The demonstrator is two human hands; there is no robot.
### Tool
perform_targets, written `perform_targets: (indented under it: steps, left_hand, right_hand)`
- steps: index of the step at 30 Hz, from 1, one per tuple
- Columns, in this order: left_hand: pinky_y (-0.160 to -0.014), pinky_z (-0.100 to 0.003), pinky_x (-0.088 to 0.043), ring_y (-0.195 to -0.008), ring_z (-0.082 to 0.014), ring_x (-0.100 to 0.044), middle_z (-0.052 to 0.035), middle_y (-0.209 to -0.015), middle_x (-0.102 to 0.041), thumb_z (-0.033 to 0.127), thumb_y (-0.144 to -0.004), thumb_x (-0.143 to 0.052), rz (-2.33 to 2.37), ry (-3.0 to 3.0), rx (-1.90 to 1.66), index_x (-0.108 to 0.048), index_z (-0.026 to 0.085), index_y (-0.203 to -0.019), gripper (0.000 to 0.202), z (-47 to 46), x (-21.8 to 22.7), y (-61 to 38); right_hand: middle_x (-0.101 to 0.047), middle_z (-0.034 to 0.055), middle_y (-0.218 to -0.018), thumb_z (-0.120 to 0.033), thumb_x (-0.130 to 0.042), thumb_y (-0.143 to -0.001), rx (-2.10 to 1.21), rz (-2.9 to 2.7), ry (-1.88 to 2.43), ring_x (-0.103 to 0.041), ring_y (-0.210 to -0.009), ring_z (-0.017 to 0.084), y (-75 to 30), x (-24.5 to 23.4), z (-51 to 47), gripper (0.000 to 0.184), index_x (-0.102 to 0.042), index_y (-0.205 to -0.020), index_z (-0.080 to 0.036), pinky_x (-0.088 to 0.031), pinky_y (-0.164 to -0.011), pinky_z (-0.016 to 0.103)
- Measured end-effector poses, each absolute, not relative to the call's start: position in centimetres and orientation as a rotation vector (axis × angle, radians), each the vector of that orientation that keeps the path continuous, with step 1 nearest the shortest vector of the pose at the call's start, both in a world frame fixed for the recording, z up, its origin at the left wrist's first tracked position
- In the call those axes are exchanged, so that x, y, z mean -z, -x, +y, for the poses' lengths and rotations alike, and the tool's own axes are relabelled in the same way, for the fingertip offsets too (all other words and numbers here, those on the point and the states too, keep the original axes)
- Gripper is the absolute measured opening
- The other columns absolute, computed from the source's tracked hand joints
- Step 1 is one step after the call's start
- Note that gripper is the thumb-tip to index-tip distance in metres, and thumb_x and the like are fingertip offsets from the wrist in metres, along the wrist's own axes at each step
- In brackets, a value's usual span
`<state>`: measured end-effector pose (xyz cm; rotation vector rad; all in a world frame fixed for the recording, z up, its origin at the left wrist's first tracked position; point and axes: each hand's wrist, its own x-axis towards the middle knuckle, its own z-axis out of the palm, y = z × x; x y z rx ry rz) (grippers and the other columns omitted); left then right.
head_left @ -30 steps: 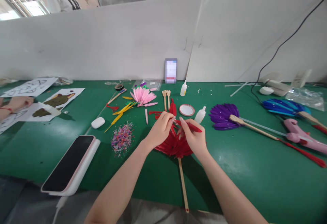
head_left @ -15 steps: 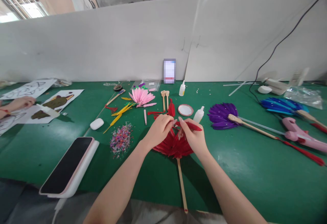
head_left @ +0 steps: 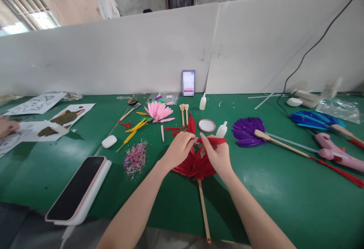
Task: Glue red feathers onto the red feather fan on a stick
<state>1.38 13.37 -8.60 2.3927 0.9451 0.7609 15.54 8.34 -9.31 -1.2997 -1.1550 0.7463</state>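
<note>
A single red feather (head_left: 220, 140) lies crosswise between my hands. My right hand (head_left: 218, 154) is closed on it, thumb on top, its broad end sticking out to the right. My left hand (head_left: 180, 148) pinches at its narrow left end, where the fingertips hide the exact contact. Beneath both hands rests a red feather fan (head_left: 196, 167), partly covered by them, with its wooden handle (head_left: 204, 211) pointing toward me. More red feathers (head_left: 191, 123) and a red tassel lie just beyond my left hand. A white glue bottle (head_left: 222, 130) stands close behind my right hand.
Pink feathers (head_left: 157, 111), colourful beads or sequins (head_left: 135, 160) and a phone (head_left: 76, 188) are on the left. A purple fan (head_left: 248, 132), blue fan (head_left: 315, 119) and pink glue gun (head_left: 338, 152) lie right. Another person's hand (head_left: 8, 126) is at far left.
The view has tilted slightly, so everything sits a little lower. My hands keep the feather above the fan, almost unmoved. The other person's hand at far left has drawn back leftward.
</note>
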Motion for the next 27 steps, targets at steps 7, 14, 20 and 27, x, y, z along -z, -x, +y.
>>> perform_targets:
  steps: [7, 14, 20, 27]
  left_hand:
    - [-0.072, -0.030, -0.043, -0.076, -0.0166, -0.053, -0.0027, -0.079, -0.056, 0.030, -0.093, -0.038, 0.966, -2.385, -0.747, -0.053, 0.019, -0.086, 0.019, 13.30, 9.11, -1.34]
    - [-0.067, -0.027, -0.042, -0.070, -0.0154, -0.056, -0.0010, -0.074, -0.058, 0.030, -0.094, -0.035, 0.962, -2.335, -0.730, -0.050, 0.020, -0.085, 0.021, 12.95, 8.75, -1.68]
    - [-0.060, -0.026, -0.038, -0.063, -0.0151, -0.055, 0.0000, -0.069, -0.056, 0.029, -0.095, -0.030, 1.002, -2.355, -0.740, -0.048, 0.019, -0.087, 0.022, 12.48, 8.83, -2.02]
    - [-0.060, -0.026, -0.040, -0.065, -0.0157, -0.057, -0.0013, -0.072, -0.058, 0.028, -0.095, -0.027, 1.008, -2.361, -0.743, -0.049, 0.019, -0.090, 0.025, 12.51, 8.91, -1.89]
  right_hand:
    - [-0.055, -0.0024, -0.040, -0.049, -0.059, -0.080, -0.878, -1.106, 1.229, -0.055, -0.037, 0.015, -15.59, 9.75, 8.67, 0.036, -0.055, -0.060, -0.020, -0.043, -0.043, 0.026]
    - [-0.054, -0.0023, -0.038, -0.049, -0.060, -0.079, -0.869, -1.101, 1.229, -0.053, -0.034, 0.014, -15.82, 10.13, 9.04, 0.038, -0.053, -0.056, -0.020, -0.042, -0.039, 0.024]
    - [-0.052, -0.0028, -0.039, -0.047, -0.060, -0.080, -0.888, -1.088, 1.189, -0.053, -0.035, 0.014, -15.80, 9.81, 8.86, 0.035, -0.053, -0.059, -0.019, -0.042, -0.039, 0.024]
    - [-0.052, -0.0029, -0.038, -0.046, -0.059, -0.080, -0.867, -1.073, 1.208, -0.052, -0.034, 0.013, -15.64, 9.66, 8.63, 0.037, -0.052, -0.056, -0.019, -0.041, -0.038, 0.023]
